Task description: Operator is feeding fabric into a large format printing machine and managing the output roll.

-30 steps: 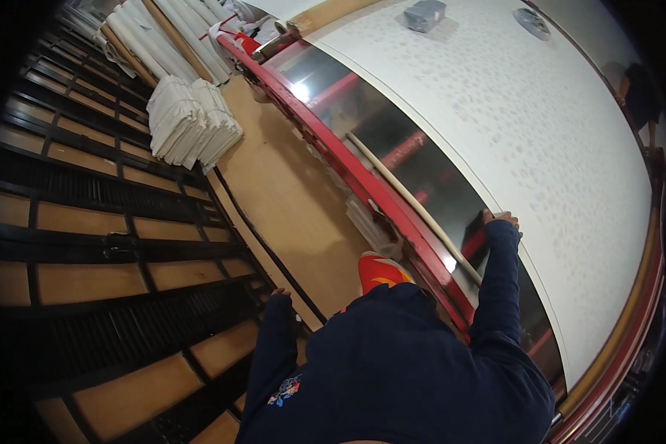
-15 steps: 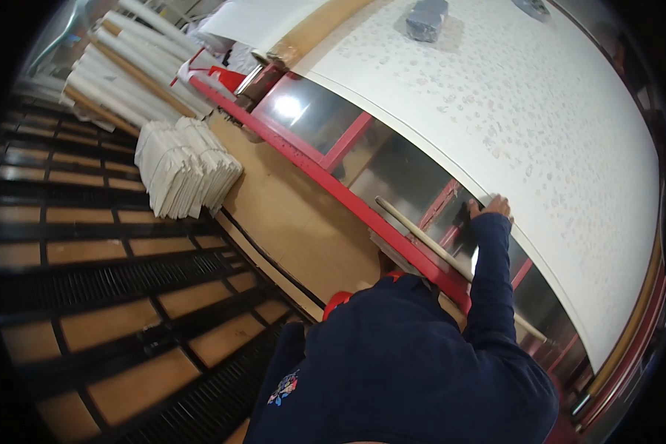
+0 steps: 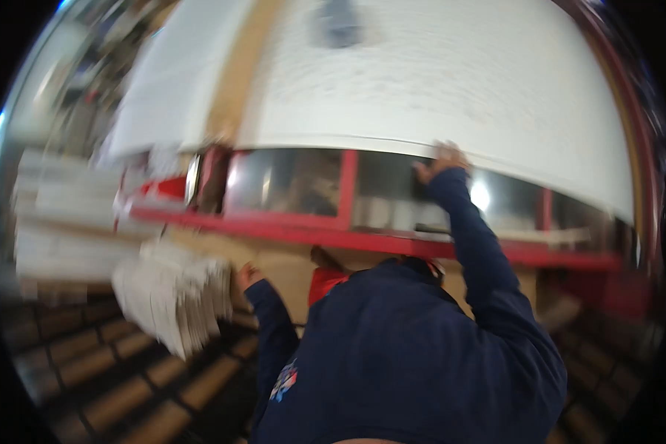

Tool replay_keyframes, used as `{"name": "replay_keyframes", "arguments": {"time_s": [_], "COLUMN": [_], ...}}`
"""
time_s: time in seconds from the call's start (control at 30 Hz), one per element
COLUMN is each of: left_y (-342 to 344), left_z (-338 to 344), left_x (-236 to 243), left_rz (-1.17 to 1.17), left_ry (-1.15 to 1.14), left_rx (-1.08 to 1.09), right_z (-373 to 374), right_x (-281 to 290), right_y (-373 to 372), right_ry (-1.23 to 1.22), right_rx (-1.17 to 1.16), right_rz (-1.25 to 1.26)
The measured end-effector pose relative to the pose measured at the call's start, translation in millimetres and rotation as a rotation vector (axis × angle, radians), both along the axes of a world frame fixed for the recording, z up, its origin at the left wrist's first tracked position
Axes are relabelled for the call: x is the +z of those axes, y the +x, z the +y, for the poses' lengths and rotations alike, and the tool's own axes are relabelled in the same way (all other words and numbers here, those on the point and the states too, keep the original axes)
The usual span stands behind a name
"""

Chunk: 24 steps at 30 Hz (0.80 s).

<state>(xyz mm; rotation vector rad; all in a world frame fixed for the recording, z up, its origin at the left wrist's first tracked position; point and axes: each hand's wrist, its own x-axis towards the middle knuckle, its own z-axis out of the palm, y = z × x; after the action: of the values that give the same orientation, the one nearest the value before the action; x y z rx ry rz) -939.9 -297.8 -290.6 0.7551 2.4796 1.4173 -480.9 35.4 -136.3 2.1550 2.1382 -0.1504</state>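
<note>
My right hand (image 3: pixel 448 159) rests on the near edge of a wide white sheet (image 3: pixel 392 103) with a faint speckled pattern. Its fingers lie over the edge and its thumb is spread apart; nothing shows in its grasp. Low at the left, my left hand (image 3: pixel 250 276) hangs beside a bundle of folded white sheets (image 3: pixel 174 296), apparently apart from it. Motion blur hides how its fingers are set. A blue-grey block (image 3: pixel 340 24) lies on the far part of the white sheet.
Below the sheet runs a red metal frame (image 3: pixel 303 231) with dark shiny panels. A brown strip (image 3: pixel 238 81) crosses the surface at the left. Long white rolls (image 3: pixel 74 237) are stacked further left. Dark slatted flooring (image 3: pixel 133 377) lies below.
My view has turned left, so the table edge now runs nearly level. My left hand has come into view near the bundle. My right hand still rests on the sheet's edge.
</note>
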Motion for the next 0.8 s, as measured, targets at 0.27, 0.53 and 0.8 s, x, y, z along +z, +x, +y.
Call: {"name": "replay_keyframes", "arguments": {"time_s": [0.27, 0.53, 0.8], "left_y": [-133.5, -83.4, -0.4], "left_z": [183.3, 260.3, 319.6], "left_x": [101.4, 152.1, 127.6], "left_rz": [0.614, 0.843, 0.889], "left_ry": [0.002, 0.071, -0.156], "left_rx": [-0.644, -0.882, -1.073], "right_z": [-22.1, -22.2, -26.8], "right_x": [-36.9, -32.8, -25.3], "right_y": [-123.6, -125.5, -124.3], "right_ry": [0.105, 0.193, 0.187], "right_rx": [-0.307, -0.347, -0.298], "right_rz": [0.195, 0.246, 0.305]}}
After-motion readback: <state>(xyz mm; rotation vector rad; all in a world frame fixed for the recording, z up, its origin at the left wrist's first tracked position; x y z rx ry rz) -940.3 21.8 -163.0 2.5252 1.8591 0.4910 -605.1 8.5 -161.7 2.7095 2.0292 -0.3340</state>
